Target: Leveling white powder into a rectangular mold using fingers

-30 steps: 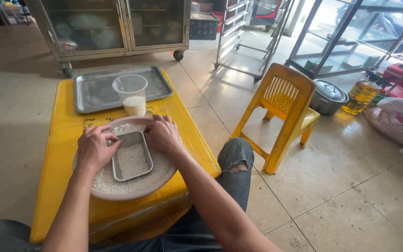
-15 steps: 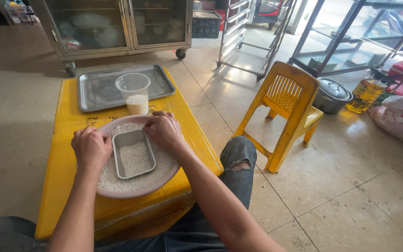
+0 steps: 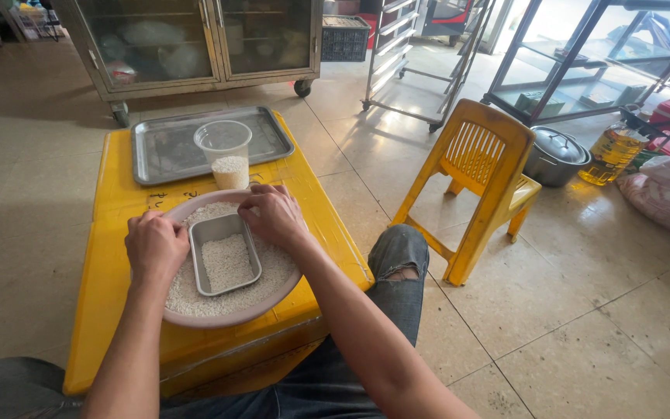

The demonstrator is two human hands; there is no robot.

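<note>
Since the earlier frame both hands have slid toward the tin's far end: my left hand [image 3: 155,247], its grip curled narrow, rests on the left rim of the small metal tin [image 3: 226,254], and my right hand [image 3: 275,215] cups the far right corner. Lying between the grips, long axis pointing away from me, the tin sits in the grain-filled pink bowl [image 3: 230,318]. Beyond, on the yellow bench [image 3: 118,202], a plastic cup [image 3: 225,154] stands on a steel tray [image 3: 164,151], well clear.
</note>
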